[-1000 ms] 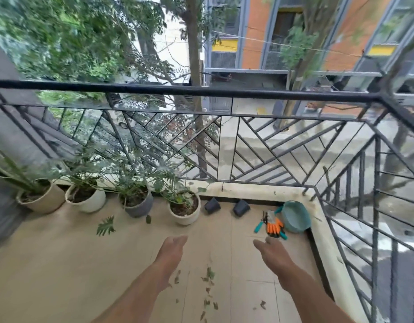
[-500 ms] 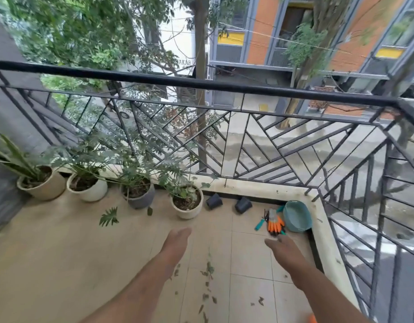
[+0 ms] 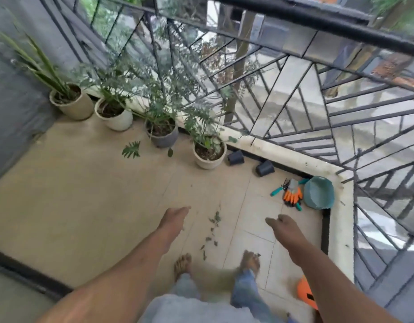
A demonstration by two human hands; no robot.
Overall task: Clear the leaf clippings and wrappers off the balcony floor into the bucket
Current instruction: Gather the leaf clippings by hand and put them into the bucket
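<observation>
Leaf clippings (image 3: 212, 229) lie scattered on the floor tiles (image 3: 85, 206) between the left hand (image 3: 174, 220) and right hand (image 3: 285, 228), both loose-fingered and empty. They look feather-light and limp, probably best gathered by pinching several together or scooping; the teal bucket (image 3: 319, 192) sits in the far corner.

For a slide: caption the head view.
Left hand and right hand, open, flank leaf clippings; teal basin in the corner.

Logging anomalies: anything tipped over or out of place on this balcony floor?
Two small black pots lie on their sides beside the kerb; leaf clippings and a larger leaf litter the tiles.
</observation>
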